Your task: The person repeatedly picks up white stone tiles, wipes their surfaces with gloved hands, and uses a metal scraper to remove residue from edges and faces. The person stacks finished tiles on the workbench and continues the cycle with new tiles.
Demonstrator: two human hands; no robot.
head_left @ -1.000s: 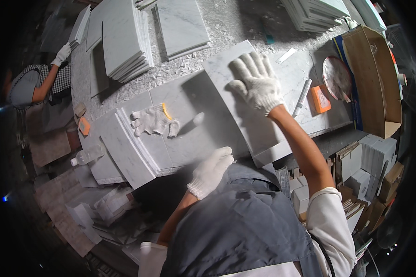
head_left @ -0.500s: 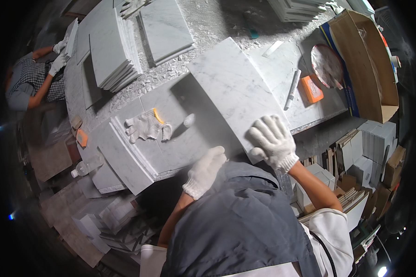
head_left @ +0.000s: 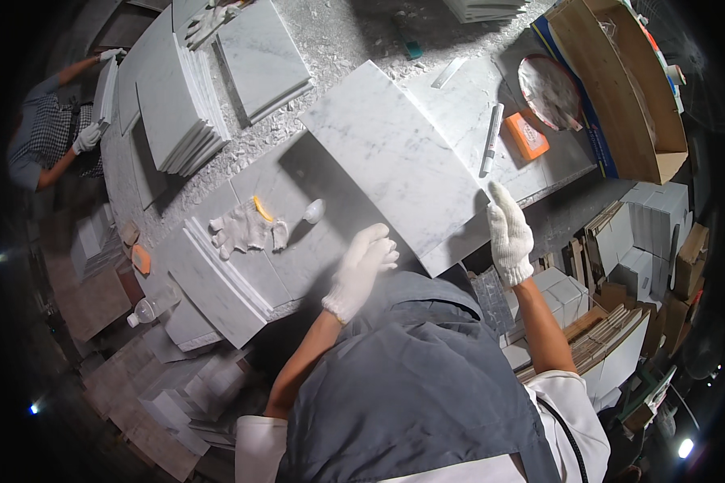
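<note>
A large white-grey marble tile lies slanted across the worktable, its near corner toward me. My right hand, in a white knit glove, is at the tile's right edge, fingers stretched out and held together, holding nothing. Just left of the tile's near edge hovers my left hand, also gloved, its fingers curled in with nothing visible in them. A clear rounded object and a crumpled spare glove with a yellow cuff rest on the tiles to the left.
A marker pen, an orange block, a round dish and a cardboard box are on the right. Tile stacks stand far left, where a co-worker handles tiles. A plastic bottle lies at the left edge.
My right hand has lifted off the tile's surface and turned edge-on at its right side. My left hand has moved up toward the tile, its fingers curling. The whole view has shifted slightly.
</note>
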